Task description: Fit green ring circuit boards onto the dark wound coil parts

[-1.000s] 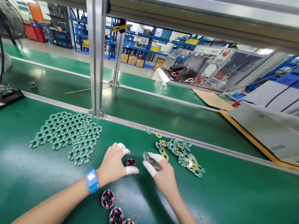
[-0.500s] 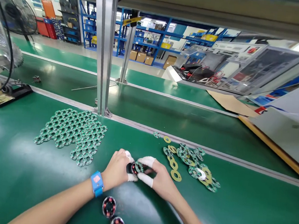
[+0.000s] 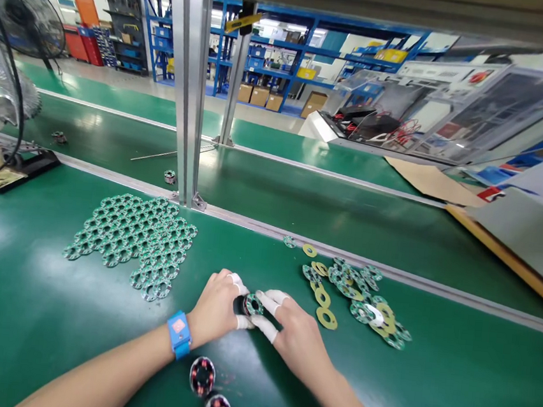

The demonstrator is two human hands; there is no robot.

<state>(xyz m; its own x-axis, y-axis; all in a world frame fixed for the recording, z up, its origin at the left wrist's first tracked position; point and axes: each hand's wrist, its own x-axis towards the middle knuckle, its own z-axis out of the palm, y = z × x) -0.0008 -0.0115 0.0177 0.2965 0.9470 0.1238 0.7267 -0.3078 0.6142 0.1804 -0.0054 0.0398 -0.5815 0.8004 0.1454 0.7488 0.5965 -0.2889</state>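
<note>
Between thumb and fingers, my left hand (image 3: 218, 304) grips a motor stator (image 3: 245, 306) with copper windings. White finger cots cover several of my fingertips, and a blue wrist strap (image 3: 179, 334) circles my left wrist. My right hand (image 3: 291, 324) pinches a green ring-shaped circuit board (image 3: 258, 307) against the stator's right face. Whether the board is fully seated I cannot tell. Below the hands, more wound stators (image 3: 201, 376) lie near the bottom edge, one partly cut off. To the right is a loose pile of ring boards (image 3: 341, 279) mixed with yellow rings (image 3: 326, 318).
Neat rows of ring boards (image 3: 125, 231) cover the left of the green bench. An aluminium post (image 3: 184, 86) rises from the rail behind them; a single stator (image 3: 170, 176) sits by it. A fan (image 3: 21, 13) stands far left, and a cardboard sheet (image 3: 437, 183) lies back right.
The ring board has gone from a tilted position in my right fingers to lying against the stator's face. My right fingers have closed in around it. The view has shifted slightly.
</note>
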